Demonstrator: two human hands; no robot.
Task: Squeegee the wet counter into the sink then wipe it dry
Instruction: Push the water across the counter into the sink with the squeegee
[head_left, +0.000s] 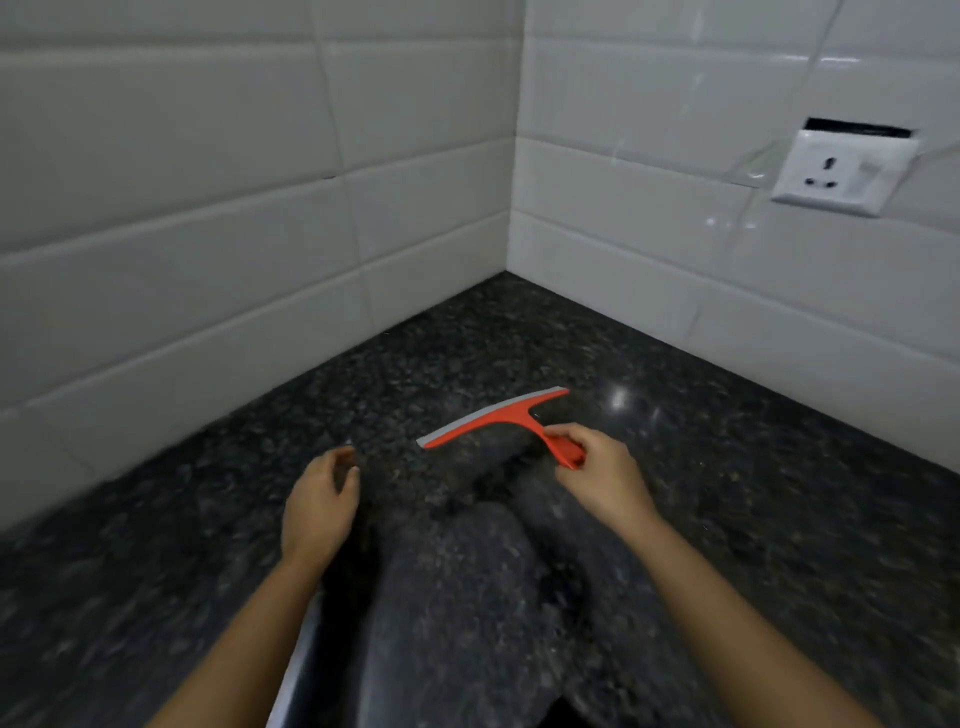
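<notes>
Dark counter; one squeegee; two hands

White glazed wall tiles met in a corner, and a white wall socket hung tilted on the right-hand wall.

Home kitchen corner: dark speckled granite counter, glossy white rectangular wall tiles, white plastic wall socket, steel sink rim at bottom edge.
</notes>
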